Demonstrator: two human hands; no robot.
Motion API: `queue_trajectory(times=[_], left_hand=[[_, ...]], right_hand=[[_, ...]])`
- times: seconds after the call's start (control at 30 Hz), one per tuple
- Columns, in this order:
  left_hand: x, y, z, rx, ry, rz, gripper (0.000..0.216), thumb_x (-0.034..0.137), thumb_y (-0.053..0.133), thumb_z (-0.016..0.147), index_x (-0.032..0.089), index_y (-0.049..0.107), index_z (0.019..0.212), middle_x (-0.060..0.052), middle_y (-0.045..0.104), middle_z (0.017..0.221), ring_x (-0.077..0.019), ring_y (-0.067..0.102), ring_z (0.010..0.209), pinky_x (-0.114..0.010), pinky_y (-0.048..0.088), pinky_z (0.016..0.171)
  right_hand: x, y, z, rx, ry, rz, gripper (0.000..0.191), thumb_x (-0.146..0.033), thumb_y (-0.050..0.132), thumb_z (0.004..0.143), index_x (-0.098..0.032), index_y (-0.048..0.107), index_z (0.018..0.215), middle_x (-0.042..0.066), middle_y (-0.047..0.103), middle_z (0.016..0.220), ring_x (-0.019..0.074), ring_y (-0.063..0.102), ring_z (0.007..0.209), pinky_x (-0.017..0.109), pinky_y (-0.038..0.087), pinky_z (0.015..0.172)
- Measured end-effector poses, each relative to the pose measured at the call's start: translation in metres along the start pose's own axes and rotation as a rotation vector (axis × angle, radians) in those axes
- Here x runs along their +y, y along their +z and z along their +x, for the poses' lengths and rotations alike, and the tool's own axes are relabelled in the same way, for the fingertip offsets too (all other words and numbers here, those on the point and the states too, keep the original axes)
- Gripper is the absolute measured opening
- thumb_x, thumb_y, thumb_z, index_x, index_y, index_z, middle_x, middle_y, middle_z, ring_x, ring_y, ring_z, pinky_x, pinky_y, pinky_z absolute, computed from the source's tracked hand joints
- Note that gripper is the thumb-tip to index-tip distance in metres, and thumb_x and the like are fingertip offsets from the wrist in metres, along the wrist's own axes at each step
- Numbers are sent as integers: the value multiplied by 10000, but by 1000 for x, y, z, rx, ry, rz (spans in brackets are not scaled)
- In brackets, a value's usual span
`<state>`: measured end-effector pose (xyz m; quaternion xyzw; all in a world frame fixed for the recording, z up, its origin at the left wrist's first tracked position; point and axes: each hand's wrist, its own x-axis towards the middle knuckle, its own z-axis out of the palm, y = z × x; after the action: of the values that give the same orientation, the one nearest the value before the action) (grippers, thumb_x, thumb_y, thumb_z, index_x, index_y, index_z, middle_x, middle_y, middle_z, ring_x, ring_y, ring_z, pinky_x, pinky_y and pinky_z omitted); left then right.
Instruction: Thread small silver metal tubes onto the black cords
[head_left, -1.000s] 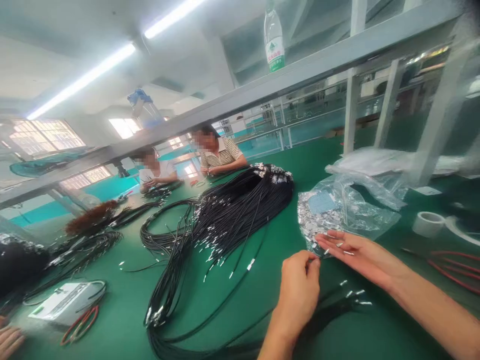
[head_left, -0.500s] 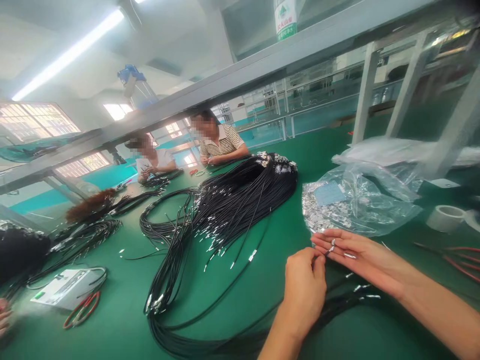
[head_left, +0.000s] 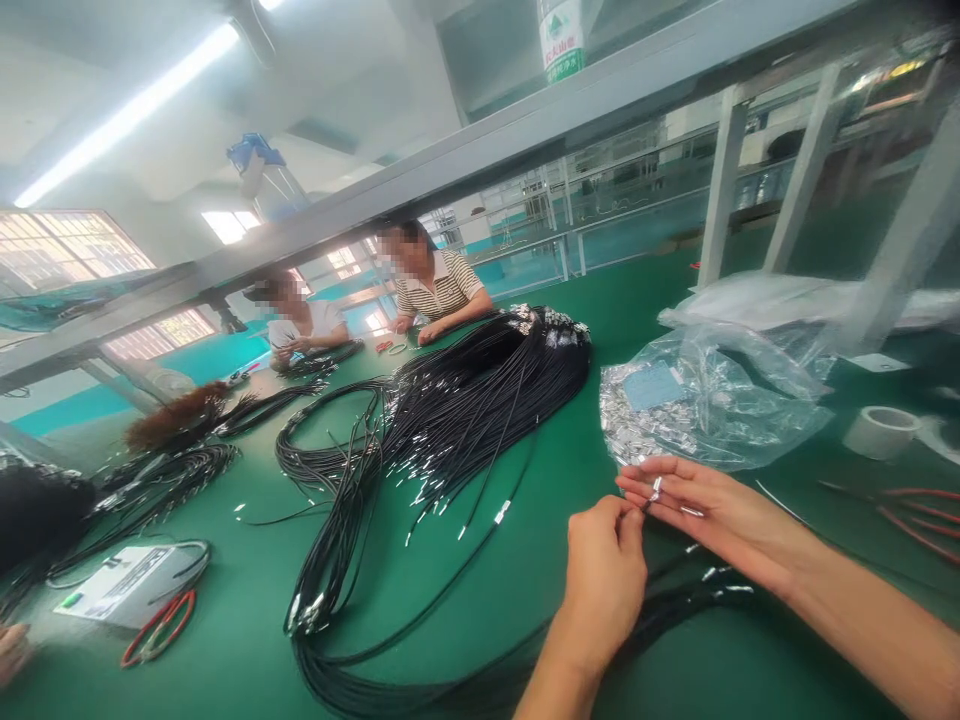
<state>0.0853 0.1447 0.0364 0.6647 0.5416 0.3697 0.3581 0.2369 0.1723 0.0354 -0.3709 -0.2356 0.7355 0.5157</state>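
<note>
My left hand [head_left: 604,570] is closed in a pinch on the end of a thin black cable [head_left: 650,505]. My right hand [head_left: 724,515] is turned palm up beside it, holding a small silver metal terminal [head_left: 657,486] at its fingers, against the cable end. A second metal piece [head_left: 691,511] lies on the right palm. Just beyond the fingers is a clear plastic bag [head_left: 750,425] of silver metal pieces. Below the hands, a bundle of black cables [head_left: 660,615] with silver tips runs across the table.
A large heap of black cables [head_left: 487,390] covers the middle of the green table [head_left: 457,620]. At right are a white tape roll [head_left: 883,435] and red cables [head_left: 919,515]. A white box [head_left: 131,583] stands at left. Two people sit opposite; another person's hand [head_left: 11,650] shows at left.
The whole view has shifted slightly. My two hands stay together with the cable end and metal terminal between them. The striped-shirt person's hands have moved apart.
</note>
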Motion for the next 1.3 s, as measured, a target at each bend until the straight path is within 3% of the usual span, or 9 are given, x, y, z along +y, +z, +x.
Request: queue_trajectory(times=[0.23,0.57,0.7,0.9,1.03,1.1,1.2,1.3], left_hand=[[1,0,0,1,-31,-2,277,229,446,916,191,530,655,34,517,584,-111,414,551,-247,305,567],[-1,0,1,8,-84,-61,258,209,470,894,188,538,645,30,514,579,-113,434,554,-239,346,582],[-5,3,0,25,-50,-103,177,196,458,902,182,602,800,-13,627,721,-132,534,628,-241,408,625],[-5,4,-5,14,54,61,206,210,433,940,205,603,1057,-78,710,972,-203,645,821,-289,470,723],[-1,1,-6,6,85,42,292,217,455,939,261,584,1197,-41,723,1004,-197,659,870,-284,476,762],[-1,0,-5,15,97,22,297,235,472,937,289,604,1198,-13,729,986,-182,658,851,-271,468,761],[-2,2,-4,34,86,63,220,274,480,935,254,683,1016,0,712,810,-155,605,681,-251,426,643],[-1,6,-6,15,84,39,197,228,475,912,193,642,813,5,635,677,-123,515,580,-233,365,554]], right_hand=[[4,-5,5,-12,12,80,171,-4,659,765,-108,701,893,172,667,1148,294,586,1158,302,584,884],[15,-2,5,-67,11,61,228,-61,775,689,-115,698,897,166,674,1132,292,575,1174,277,568,908],[17,1,3,-57,35,46,299,-89,814,682,-107,688,952,169,676,1124,295,602,1132,289,573,904],[14,7,-4,-30,85,-13,408,-140,890,583,-112,705,945,144,703,1025,271,641,1029,249,589,823],[15,7,-6,-120,81,-65,297,-190,832,699,-134,722,970,120,700,1039,241,642,1003,236,578,830],[14,4,-4,-89,56,-58,219,-196,772,769,-129,727,972,120,703,1008,236,644,993,246,578,836],[11,-1,1,3,30,5,153,-248,664,877,-117,719,933,143,696,1016,253,633,1045,275,584,843],[6,-2,4,46,43,87,262,-327,553,956,-112,694,903,171,682,1060,270,630,1067,315,586,857]])
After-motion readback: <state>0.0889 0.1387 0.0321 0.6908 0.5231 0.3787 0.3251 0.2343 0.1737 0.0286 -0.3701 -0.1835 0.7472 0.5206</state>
